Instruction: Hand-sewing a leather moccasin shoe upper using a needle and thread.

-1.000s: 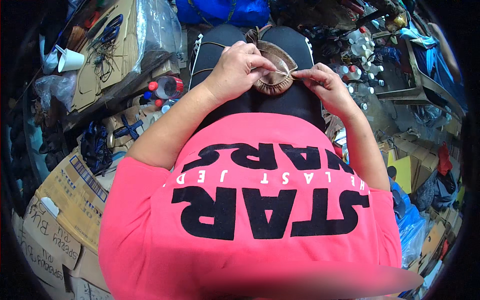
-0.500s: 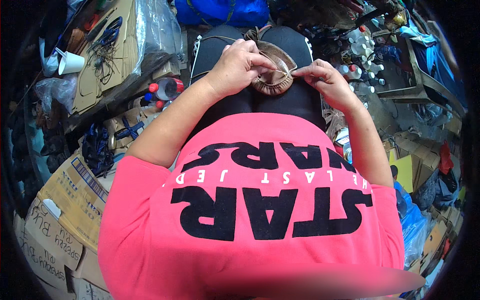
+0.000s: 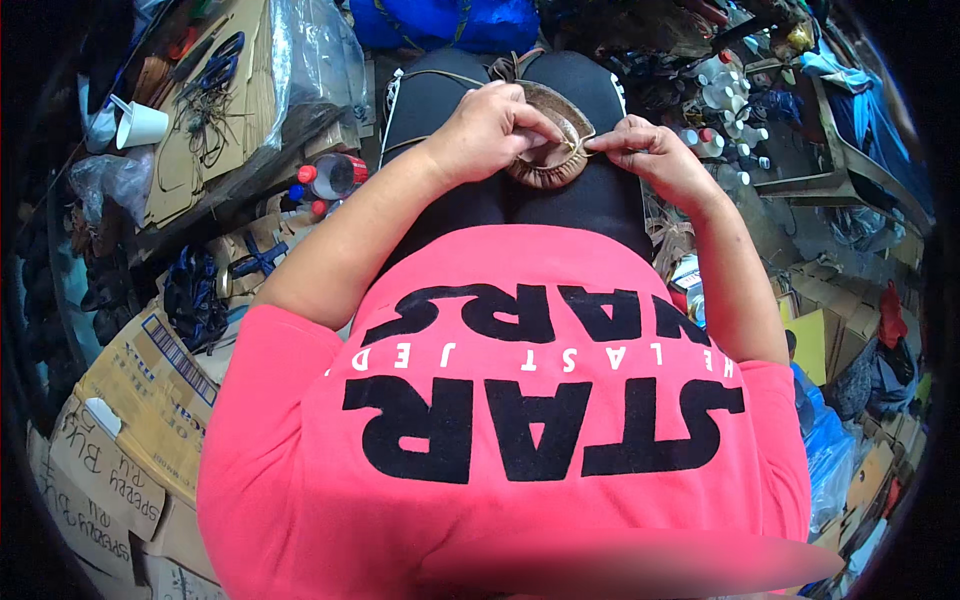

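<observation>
A brown moccasin-style shoe upper (image 3: 553,177) with a puckered, gathered toe lies on my thighs, its toe toward me. My left hand (image 3: 490,132) is closed over its left side, thumb and index finger reaching into the opening. At the right rim, the fingertips of my right hand (image 3: 650,158) are pinched together. A short pale thread (image 3: 574,146) shows at the rim between the two hands. What exactly the right fingertips grip is too small to make out. A thin brown cord (image 3: 440,73) crosses my left thigh near the shoe upper.
On the left are flat cardboard sheets (image 3: 185,165) with dark cords, a white cup (image 3: 141,124) and a red-labelled bottle (image 3: 335,177). Several plastic bottles (image 3: 722,95) crowd the right. A blue bag (image 3: 450,22) sits beyond my knees; cardboard boxes (image 3: 140,400) lie lower left.
My left hand has shifted slightly right and down at the shoe upper. The right hand has moved only a little and stays pinched at the rim.
</observation>
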`<control>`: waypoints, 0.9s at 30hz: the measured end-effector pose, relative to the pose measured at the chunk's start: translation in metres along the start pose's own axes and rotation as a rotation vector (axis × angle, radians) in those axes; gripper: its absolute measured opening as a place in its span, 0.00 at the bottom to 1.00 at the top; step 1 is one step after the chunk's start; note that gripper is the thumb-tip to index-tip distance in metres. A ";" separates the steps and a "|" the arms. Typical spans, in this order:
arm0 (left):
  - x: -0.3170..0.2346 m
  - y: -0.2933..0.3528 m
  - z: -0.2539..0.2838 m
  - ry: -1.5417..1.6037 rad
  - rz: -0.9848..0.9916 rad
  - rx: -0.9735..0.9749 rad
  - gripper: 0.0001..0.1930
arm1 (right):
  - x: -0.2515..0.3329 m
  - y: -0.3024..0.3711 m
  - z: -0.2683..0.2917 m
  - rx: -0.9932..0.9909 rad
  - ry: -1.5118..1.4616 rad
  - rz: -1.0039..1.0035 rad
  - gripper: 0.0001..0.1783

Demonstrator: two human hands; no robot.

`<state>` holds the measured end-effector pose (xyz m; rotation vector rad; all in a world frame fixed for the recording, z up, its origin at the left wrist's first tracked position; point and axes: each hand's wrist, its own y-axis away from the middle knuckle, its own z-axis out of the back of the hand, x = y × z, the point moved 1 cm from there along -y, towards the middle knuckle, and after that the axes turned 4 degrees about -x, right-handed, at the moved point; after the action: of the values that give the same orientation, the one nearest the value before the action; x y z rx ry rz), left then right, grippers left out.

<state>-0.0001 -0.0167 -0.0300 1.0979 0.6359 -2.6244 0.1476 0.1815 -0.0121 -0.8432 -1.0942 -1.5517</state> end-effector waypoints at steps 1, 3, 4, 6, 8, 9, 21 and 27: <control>0.003 -0.004 0.000 0.045 0.011 0.026 0.10 | -0.001 -0.002 0.001 0.021 -0.001 -0.013 0.18; 0.006 -0.011 0.000 0.082 -0.011 0.045 0.10 | -0.001 -0.004 0.002 0.038 -0.007 -0.009 0.18; 0.005 -0.014 0.001 0.051 -0.062 0.066 0.10 | -0.001 -0.005 0.002 0.055 -0.014 -0.008 0.18; 0.000 -0.020 0.001 -0.008 -0.137 0.111 0.08 | 0.001 -0.007 0.002 0.057 0.013 -0.011 0.17; -0.005 -0.023 0.005 -0.082 -0.179 0.118 0.09 | 0.002 -0.006 0.001 0.058 0.039 -0.014 0.17; -0.007 -0.023 0.006 -0.155 -0.220 0.124 0.09 | 0.001 -0.004 0.000 0.045 0.056 0.005 0.16; -0.013 0.002 -0.015 0.393 0.479 0.046 0.08 | 0.009 0.001 -0.019 -0.143 -0.197 -0.110 0.13; -0.018 -0.006 -0.014 0.436 0.515 0.114 0.05 | 0.012 0.000 -0.018 -0.168 -0.023 -0.014 0.09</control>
<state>0.0189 -0.0042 -0.0246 1.6341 0.2270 -2.0154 0.1455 0.1610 -0.0076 -0.9707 -0.9973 -1.6663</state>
